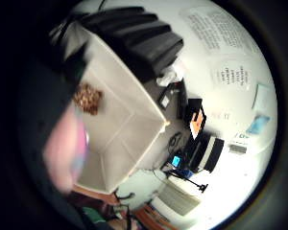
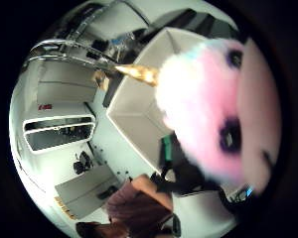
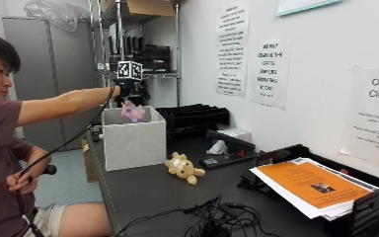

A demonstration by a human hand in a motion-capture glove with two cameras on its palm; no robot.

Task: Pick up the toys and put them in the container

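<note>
Dark surface (image 3: pixel 150 192), far-left corner: your right hand (image 3: pixel 129 89) grasps the pink plush unicorn (image 3: pixel 133 112) over the white box (image 3: pixel 133 140); release next, I reckon.

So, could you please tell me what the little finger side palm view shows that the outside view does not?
Only the little finger side palm view looks down into the white box and shows a brown toy already lying on its floor. Only the outside view shows the teddy bear lying on the table beside the box, and the gloved right hand above the opening. Both show the box and the pink plush toy the hand holds.
</note>
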